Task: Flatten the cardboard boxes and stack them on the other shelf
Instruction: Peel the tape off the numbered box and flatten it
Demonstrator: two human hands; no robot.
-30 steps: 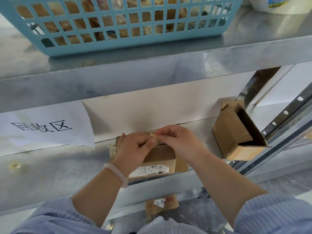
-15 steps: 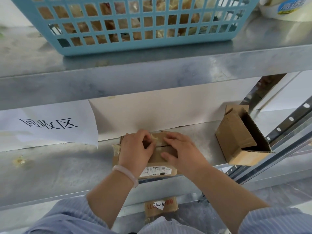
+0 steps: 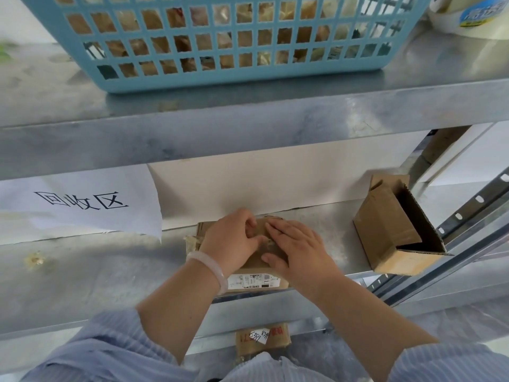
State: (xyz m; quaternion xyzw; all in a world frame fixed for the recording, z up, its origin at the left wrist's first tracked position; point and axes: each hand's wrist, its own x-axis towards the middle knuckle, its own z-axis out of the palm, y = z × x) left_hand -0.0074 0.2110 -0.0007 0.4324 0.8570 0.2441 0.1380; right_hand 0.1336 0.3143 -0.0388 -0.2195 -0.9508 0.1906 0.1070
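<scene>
A flattened brown cardboard box (image 3: 254, 281) with a white shipping label lies on the middle metal shelf (image 3: 96, 271). My left hand (image 3: 231, 239) rests on its left half, fingers bent against the cardboard. My right hand (image 3: 298, 248) presses flat on its right half, fingers straight. An open brown box (image 3: 391, 230), still in its box shape, lies on its side at the right end of the same shelf. Most of the flat box is hidden under my hands.
A blue plastic basket (image 3: 220, 75) filled with crumpled tape stands on the upper shelf, with a tape roll (image 3: 473, 15) to its right. A paper sign (image 3: 82, 202) hangs at the left. Another labelled box (image 3: 263, 337) sits below. Slotted uprights (image 3: 479, 199) stand at the right.
My hands stopped pinching at the box top and moved down onto it. The box has gone from partly raised to flat on the shelf, and the view shifted slightly closer.
</scene>
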